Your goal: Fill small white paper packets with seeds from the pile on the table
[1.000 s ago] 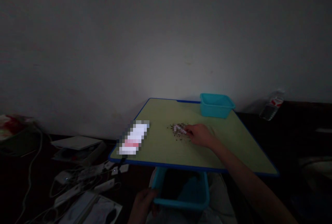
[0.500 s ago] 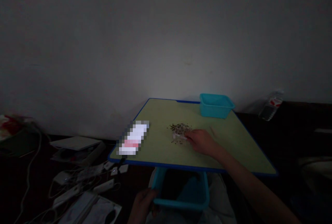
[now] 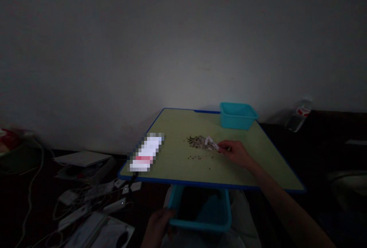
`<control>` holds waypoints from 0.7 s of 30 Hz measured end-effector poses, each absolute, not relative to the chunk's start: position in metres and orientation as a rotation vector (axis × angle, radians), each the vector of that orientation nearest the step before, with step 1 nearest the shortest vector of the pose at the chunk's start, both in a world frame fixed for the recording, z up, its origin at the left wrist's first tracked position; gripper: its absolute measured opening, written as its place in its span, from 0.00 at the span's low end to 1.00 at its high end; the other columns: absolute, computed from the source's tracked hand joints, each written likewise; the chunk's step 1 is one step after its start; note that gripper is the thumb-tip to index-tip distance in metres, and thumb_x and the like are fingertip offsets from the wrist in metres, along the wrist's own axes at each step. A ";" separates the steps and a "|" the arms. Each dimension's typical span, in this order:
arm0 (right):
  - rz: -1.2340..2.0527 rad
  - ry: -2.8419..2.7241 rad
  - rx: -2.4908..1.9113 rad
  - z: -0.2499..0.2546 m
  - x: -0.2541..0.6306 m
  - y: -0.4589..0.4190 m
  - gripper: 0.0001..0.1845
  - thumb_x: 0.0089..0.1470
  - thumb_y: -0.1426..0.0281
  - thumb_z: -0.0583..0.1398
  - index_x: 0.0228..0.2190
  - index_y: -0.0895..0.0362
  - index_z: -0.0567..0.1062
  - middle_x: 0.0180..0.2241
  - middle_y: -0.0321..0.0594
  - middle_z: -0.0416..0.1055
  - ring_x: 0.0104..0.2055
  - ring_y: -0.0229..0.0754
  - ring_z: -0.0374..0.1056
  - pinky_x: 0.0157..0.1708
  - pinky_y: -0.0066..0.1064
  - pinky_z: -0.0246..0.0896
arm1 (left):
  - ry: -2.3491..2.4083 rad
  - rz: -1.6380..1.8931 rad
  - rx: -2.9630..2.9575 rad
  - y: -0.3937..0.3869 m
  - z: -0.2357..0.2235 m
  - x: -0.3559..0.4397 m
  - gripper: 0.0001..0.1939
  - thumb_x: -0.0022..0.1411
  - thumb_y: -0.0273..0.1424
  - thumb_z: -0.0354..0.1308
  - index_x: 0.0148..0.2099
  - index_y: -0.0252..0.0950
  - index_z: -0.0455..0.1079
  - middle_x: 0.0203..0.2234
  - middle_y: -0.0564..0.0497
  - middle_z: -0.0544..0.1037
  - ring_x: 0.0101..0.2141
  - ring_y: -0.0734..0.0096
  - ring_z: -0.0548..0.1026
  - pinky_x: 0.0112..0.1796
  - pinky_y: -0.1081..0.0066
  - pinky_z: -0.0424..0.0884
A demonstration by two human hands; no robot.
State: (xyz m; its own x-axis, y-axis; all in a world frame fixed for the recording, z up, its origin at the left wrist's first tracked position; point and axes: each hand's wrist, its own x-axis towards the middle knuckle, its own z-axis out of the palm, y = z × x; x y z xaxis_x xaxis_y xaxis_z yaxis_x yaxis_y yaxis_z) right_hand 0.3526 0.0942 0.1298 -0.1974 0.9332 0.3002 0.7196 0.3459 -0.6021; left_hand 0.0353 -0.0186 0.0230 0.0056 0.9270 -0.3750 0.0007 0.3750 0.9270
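My right hand (image 3: 233,152) pinches a small clear plastic bag with white patches (image 3: 211,144) just over the table. Beside the bag lies a scatter of small dark pellets or seeds (image 3: 195,141), with a few stray ones nearer the front edge. Low in the view, my left hand (image 3: 160,219) grips the left rim of a blue plastic basin (image 3: 200,225). That basin rests at my lap below the table edge, and its inside looks dark; what it holds is hard to make out.
A second blue basin (image 3: 237,119) stands at the table's (image 3: 177,121) back right corner. On the left lies a phone with a blurred lit screen (image 3: 146,152). Cables and power strips (image 3: 114,205) clutter the floor at left. A plastic bottle (image 3: 299,116) leans by the wall.
My right hand has drawn the bag to the right, away from the dark pellets, and lifted it slightly. More stray pellets show near the front. My left hand keeps its grip on the basin.
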 end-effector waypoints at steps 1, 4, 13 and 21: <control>0.463 -1.973 -1.441 0.129 0.356 0.093 0.12 0.51 0.68 0.57 0.38 0.56 0.76 0.33 0.39 0.76 0.33 0.40 0.71 0.33 0.29 0.63 | 1.350 0.914 0.928 -0.018 0.023 0.036 0.20 0.44 0.43 0.58 0.10 0.36 0.65 0.03 0.52 0.67 0.09 0.74 0.62 0.16 0.73 0.55; 0.534 -1.956 -1.458 0.128 0.364 0.088 0.12 0.51 0.69 0.56 0.37 0.56 0.77 0.34 0.39 0.76 0.34 0.41 0.71 0.34 0.30 0.63 | 1.343 0.899 0.932 -0.018 0.018 0.037 0.20 0.45 0.42 0.58 0.10 0.35 0.65 0.03 0.53 0.67 0.08 0.74 0.62 0.15 0.74 0.54; 0.548 -1.947 -1.432 0.120 0.366 0.082 0.13 0.51 0.70 0.55 0.37 0.57 0.77 0.33 0.39 0.76 0.32 0.40 0.70 0.34 0.29 0.63 | 1.341 0.911 0.915 -0.023 0.008 0.038 0.18 0.47 0.43 0.58 0.15 0.35 0.67 0.05 0.53 0.69 0.10 0.72 0.64 0.15 0.74 0.57; 0.593 -1.943 -1.374 0.117 0.364 0.083 0.13 0.50 0.70 0.56 0.37 0.56 0.78 0.33 0.39 0.76 0.31 0.40 0.70 0.32 0.29 0.62 | 1.303 0.918 0.944 -0.020 0.000 0.037 0.20 0.46 0.44 0.58 0.14 0.34 0.66 0.05 0.53 0.69 0.09 0.73 0.63 0.13 0.75 0.55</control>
